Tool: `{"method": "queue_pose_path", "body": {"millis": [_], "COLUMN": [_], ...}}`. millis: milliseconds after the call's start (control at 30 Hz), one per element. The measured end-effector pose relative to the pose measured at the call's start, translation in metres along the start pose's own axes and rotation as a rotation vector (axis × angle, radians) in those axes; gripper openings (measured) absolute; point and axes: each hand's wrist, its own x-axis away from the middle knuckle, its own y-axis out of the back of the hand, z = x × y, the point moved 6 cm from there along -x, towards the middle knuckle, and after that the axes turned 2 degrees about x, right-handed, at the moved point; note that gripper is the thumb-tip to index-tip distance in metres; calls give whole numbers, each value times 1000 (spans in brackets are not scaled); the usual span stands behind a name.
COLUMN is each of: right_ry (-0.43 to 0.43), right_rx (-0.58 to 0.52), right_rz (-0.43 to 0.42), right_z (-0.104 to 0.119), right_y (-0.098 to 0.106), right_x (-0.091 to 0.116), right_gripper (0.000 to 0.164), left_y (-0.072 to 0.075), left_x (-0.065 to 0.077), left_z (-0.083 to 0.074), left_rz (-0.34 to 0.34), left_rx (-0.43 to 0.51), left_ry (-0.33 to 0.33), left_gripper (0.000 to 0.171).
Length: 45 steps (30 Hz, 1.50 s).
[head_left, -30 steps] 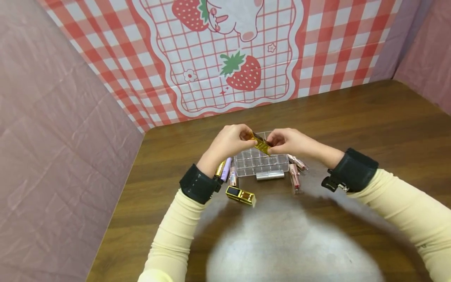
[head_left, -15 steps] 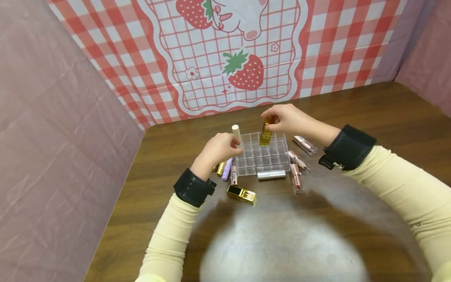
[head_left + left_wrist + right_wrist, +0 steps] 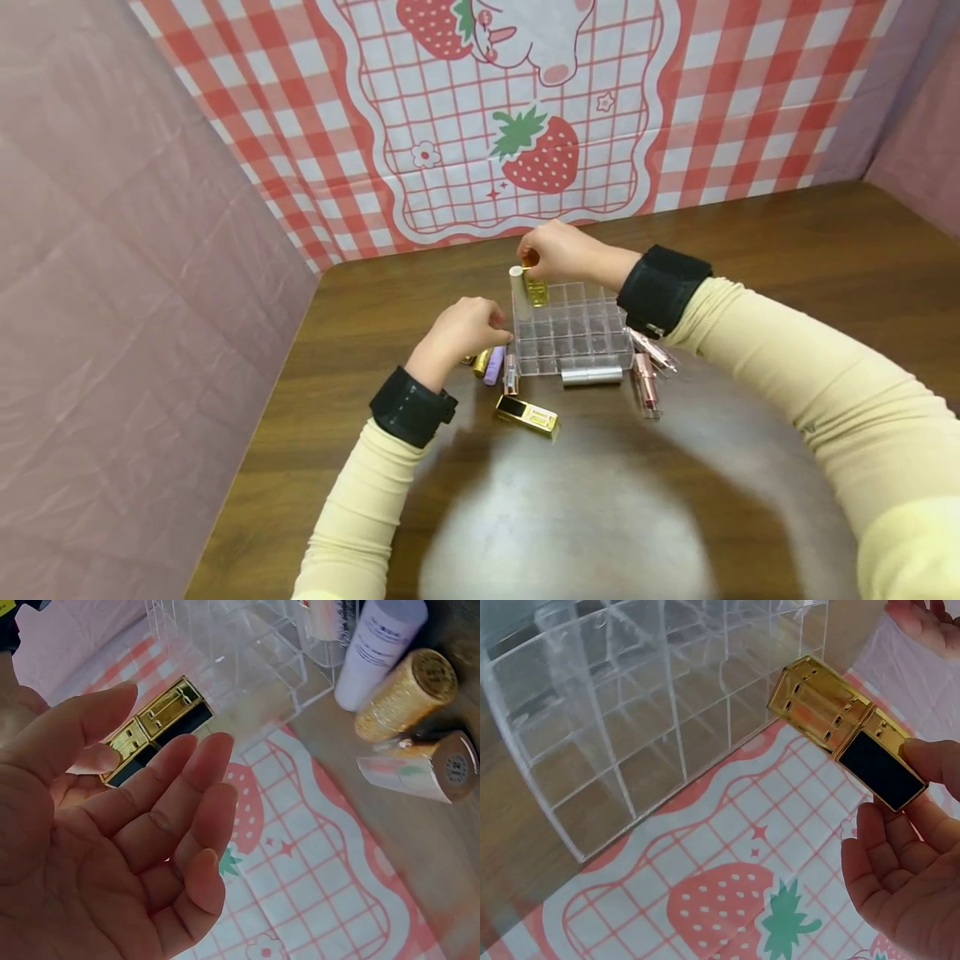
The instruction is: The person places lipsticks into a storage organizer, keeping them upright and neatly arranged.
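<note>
My right hand [image 3: 558,250] pinches a gold lipstick [image 3: 847,735] with a black panel between thumb and fingers. It hangs over the back-left part of a clear compartment organizer [image 3: 592,325], beside a standing cream tube [image 3: 519,287]. From the head view I cannot tell whether the lipstick touches the organizer. My left hand [image 3: 461,335] is at the organizer's left side, fingers loosely bent and the palm holding nothing in the left wrist view. Past its fingertips the same lipstick shows, apart from the left hand.
Left of the organizer lie a lavender tube [image 3: 493,365], a gold tube [image 3: 482,362] and a small shiny tube [image 3: 512,375]. In front are another gold lipstick [image 3: 527,415] and a silver tube [image 3: 592,377]. Pinkish clear-capped lipsticks [image 3: 647,383] lie right. A checked cloth [image 3: 360,167] hangs behind.
Both hands held the gold lipstick a second ago. My left hand let go and moved down-left; my right hand carried the lipstick up, then left toward the cream tube.
</note>
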Motion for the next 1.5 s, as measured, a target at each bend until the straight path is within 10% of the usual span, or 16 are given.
{"method": "queue_pose_path", "body": {"millis": [1000,1267,1500], "right_ry": [-86,-45,17], "right_rx": [-47,45,89], "right_rz": [61,95,-47], "right_z": [-16,-14,5], "right_y": [-17,-6,32], "right_x": [-14,-9,28], "right_gripper": [4,13,31], "left_y": [3,4,-8], "left_x": [-10,-12,-9], "left_z": [44,61,73], "left_rz": [-2,-11,-10], "left_rx": [-72,-76,-123], "left_ry": [89,180,251], "left_gripper": [25,16,16]}}
